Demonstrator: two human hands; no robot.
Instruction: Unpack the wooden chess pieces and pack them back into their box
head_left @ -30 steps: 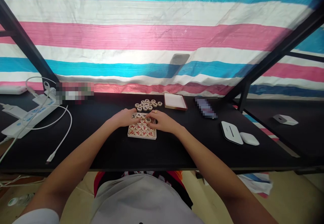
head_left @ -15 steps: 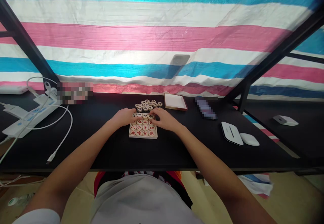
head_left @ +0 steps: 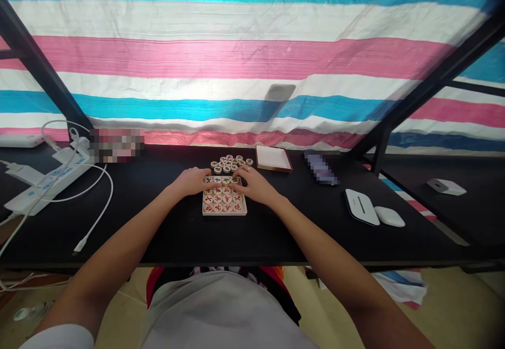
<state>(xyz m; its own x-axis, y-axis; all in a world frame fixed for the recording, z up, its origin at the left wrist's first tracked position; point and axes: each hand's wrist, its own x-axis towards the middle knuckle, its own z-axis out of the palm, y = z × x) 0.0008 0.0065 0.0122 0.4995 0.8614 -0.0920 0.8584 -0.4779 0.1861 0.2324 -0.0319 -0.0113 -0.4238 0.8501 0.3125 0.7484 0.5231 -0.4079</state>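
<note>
A small wooden tray (head_left: 224, 212) sits mid-table, filled with round chess pieces (head_left: 222, 198) marked in red and black. My left hand (head_left: 192, 180) rests against the tray's far left corner, fingers curled on a piece there. My right hand (head_left: 253, 185), a ring on one finger, lies at the far right corner with its fingertips pressed on the top row. A loose heap of more pieces (head_left: 231, 163) lies just beyond the tray.
A red-rimmed box lid (head_left: 273, 158) lies behind the heap. A power strip with white cables (head_left: 47, 180) is at left. Two white devices (head_left: 371, 211) lie at right, another (head_left: 445, 186) on the neighbouring table. A striped tarp hangs behind; black frame posts stand at both sides.
The tray has turned slightly and now sits squarer to the table edge. Both hands have shifted a little toward its far row.
</note>
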